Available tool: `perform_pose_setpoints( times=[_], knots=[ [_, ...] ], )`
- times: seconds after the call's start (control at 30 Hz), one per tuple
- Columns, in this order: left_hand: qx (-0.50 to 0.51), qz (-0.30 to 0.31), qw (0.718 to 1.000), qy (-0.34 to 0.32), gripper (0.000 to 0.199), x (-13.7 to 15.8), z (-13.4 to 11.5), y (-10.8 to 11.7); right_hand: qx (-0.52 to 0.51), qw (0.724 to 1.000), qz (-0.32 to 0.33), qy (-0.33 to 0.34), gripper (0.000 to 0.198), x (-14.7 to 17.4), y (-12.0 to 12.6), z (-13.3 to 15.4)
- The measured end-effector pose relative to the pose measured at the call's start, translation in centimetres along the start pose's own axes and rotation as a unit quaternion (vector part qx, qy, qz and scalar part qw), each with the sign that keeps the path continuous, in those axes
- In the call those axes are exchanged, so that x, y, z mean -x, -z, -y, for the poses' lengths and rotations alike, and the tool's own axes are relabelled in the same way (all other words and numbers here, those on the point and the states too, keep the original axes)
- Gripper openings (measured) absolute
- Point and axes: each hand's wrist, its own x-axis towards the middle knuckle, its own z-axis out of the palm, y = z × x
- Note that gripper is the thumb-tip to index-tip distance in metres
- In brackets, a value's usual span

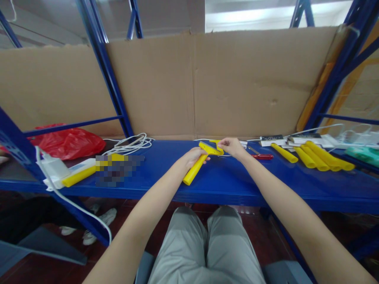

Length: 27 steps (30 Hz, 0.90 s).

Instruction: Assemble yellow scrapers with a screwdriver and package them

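My left hand [194,157] is closed around the neck of a yellow T-shaped scraper [194,172]. Its handle slants down toward the front edge of the blue shelf, and a dark strip runs along its wide head. At the right end of that head, my right hand [232,147] has thumb and finger pinched together. Whatever may be between those fingertips is too small to see. Just right of my right hand, a red-handled tool [263,157] lies on the shelf. Behind my right hand are a few small items, partly hidden.
Several yellow tubes [321,156] lie at the right, before small boxes [271,139]. At left are a coiled white cable [133,145], a red plastic bag [71,142], a white charger [56,166] and another yellow handle [79,176]. Cardboard [237,83] walls the back.
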Motion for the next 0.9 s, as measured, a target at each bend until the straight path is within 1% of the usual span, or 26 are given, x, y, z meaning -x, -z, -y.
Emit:
perform_pose_setpoints(
  times=[0.17, 0.27, 0.47, 0.67, 0.8, 0.9],
  knots=[
    [0.009, 0.017, 1.0, 0.02, 0.02, -0.6, 0.5, 0.4, 0.008, 0.998, 0.065, 0.016, 0.003, 0.3, -0.5, 0.1],
    [0.018, 0.03, 0.999, 0.035, 0.024, -1.1, 0.6, 0.7, 0.034, 0.996, 0.084, 0.026, 0.002, 0.4, -0.5, 0.2],
    [0.025, 0.053, 0.997, 0.041, 0.026, -1.8, 1.0, 1.2, 0.091, 0.99, 0.091, 0.049, 0.009, 0.6, -0.7, 0.4],
    [0.033, 0.051, 0.998, 0.034, 0.031, -2.2, 1.3, 1.5, 0.136, 0.986, 0.062, 0.074, 0.01, 1.0, -1.1, 1.1],
    [0.036, 0.051, 0.997, 0.034, 0.028, -2.4, 1.3, 1.6, 0.152, 0.981, 0.081, 0.089, 0.01, 1.1, -1.2, 1.5],
    [0.038, 0.041, 0.997, 0.045, 0.031, -2.5, 1.4, 1.6, 0.162, 0.978, 0.087, 0.1, 0.012, 1.2, -1.2, 1.4]
  ],
)
